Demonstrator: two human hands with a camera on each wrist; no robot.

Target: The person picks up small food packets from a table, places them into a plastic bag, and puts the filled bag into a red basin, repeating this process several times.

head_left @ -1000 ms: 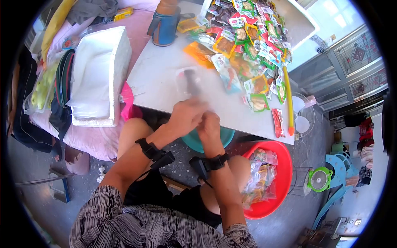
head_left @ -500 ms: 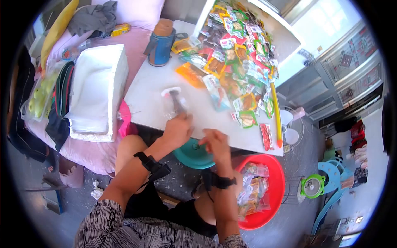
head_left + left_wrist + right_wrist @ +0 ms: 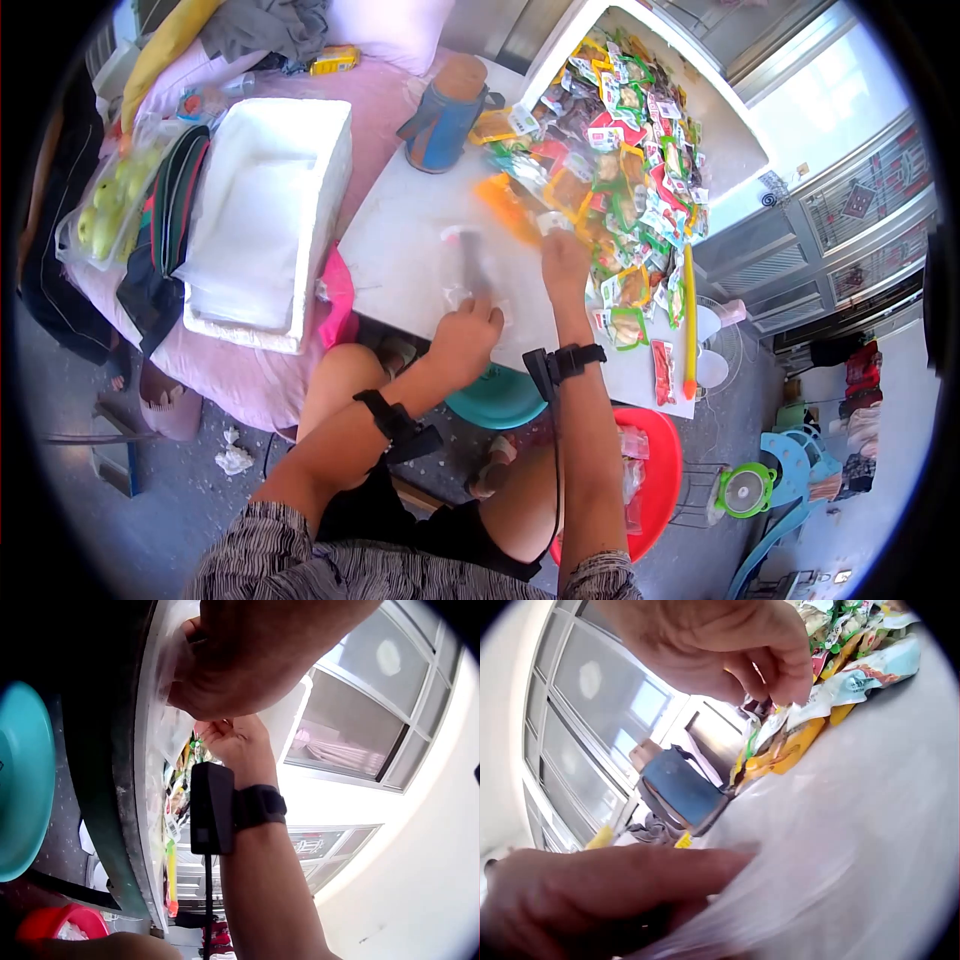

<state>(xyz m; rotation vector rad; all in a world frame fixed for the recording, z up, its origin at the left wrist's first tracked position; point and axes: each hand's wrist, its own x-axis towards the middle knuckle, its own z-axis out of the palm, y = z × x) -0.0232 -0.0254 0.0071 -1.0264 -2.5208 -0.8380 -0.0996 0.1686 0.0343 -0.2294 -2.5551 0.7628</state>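
My left hand [image 3: 466,342] pinches the edge of a clear plastic bag [image 3: 472,262] lying on the white table [image 3: 390,235]; dark contents show through it. The right wrist view has this hand [image 3: 607,889] beside the stretched film [image 3: 802,855]. At the near side of the packet pile [image 3: 635,190], my right hand [image 3: 567,262] has its curled fingertips on the end of a white and light-blue packet [image 3: 870,679]. An orange packet [image 3: 787,750] lies just under it. In the left wrist view, the right hand [image 3: 240,746] appears beyond the left hand [image 3: 240,664].
A blue-sleeved bottle [image 3: 440,125] stands at the table's back. Left, a white foam box [image 3: 325,225] rests on pink bedding. A yellow stick [image 3: 690,320] and red packet [image 3: 663,372] lie at the right. Below are a teal basin [image 3: 495,400] and a red basin [image 3: 660,490] holding packets.
My right hand has moved from beside the left hand, up and forward to the packets, and its fingers have closed on one. My left hand keeps hold of the bag.
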